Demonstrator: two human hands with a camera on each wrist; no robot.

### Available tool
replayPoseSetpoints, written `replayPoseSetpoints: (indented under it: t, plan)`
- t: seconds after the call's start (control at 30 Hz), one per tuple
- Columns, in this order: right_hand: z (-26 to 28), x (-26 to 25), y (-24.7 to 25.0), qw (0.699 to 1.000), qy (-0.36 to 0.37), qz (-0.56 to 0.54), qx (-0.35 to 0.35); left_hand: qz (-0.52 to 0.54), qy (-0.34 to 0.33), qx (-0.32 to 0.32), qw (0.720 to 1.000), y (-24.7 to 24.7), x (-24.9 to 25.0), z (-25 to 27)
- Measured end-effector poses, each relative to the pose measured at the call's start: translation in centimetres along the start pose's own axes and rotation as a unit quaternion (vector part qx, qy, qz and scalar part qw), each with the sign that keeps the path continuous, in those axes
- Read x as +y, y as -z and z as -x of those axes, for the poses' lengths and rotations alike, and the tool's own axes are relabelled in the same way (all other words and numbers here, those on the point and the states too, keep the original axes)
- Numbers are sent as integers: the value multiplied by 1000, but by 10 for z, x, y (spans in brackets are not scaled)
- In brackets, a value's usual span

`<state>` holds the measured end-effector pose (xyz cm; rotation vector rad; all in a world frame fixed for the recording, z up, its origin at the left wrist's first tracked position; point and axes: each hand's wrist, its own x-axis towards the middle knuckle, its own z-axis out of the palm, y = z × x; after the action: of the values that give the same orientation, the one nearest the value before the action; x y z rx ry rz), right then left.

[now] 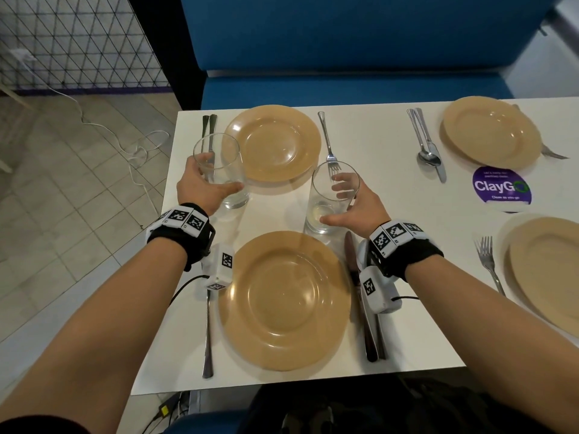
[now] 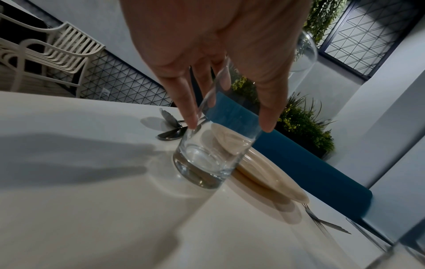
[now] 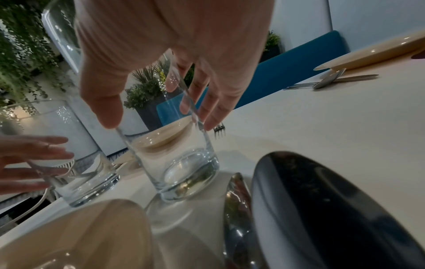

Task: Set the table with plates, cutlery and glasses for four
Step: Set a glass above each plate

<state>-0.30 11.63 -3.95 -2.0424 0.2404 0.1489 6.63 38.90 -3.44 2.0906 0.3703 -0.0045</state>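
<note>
- Lowest in the head view is my near plate (image 1: 283, 300), bare, with one piece of cutlery (image 1: 207, 333) along its left edge, its head hidden under the wrist unit, and a dark knife (image 1: 360, 296) on its right with a second piece half hidden beside it.
- At the lower right edge the second near plate (image 1: 548, 277) is cut off by the frame; it looks empty, with a fork (image 1: 488, 264) to its left. I cannot see its right side.
- Mid-frame, my right hand (image 1: 357, 205) curls round the right glass (image 1: 332, 198), thumb near the base and fingers behind the wall. The glass is empty, and the right wrist view shows its base on the table (image 1: 407, 214), just above the knife tip.
- My left hand (image 1: 200, 183) wraps the left glass (image 1: 221, 170), also empty. In the left wrist view its base looks down on the table or barely off it; I cannot tell which. It stands just beside the lower left rim of the far plate (image 1: 274, 145).
- That far plate is bare, with a spoon and knife pair (image 1: 209, 126) on its left and a fork (image 1: 329, 142) on its right.
- Upper right, the fourth plate (image 1: 490, 133) is bare, with a spoon and knife (image 1: 427, 142) on its left and a fork tip (image 1: 554, 153) poking out at its right.
- A purple ClayGo sticker (image 1: 501, 187) sits between the two right-hand plates.
- My judgement: four plates and most cutlery are laid; two glasses are being set now, and I see none at the right-hand places, so two remain.
</note>
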Motion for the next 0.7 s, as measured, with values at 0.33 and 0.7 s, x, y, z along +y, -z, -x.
replayPoseSetpoints:
  t: [0.33,0.7]
  plan:
    - [4,0,0,1000,7,13,-11,-5,-2,4,1000,0,0,2]
    - [2,3,-3,1000,1,-4,-3,-11,1,10,1000,-2,1,-1]
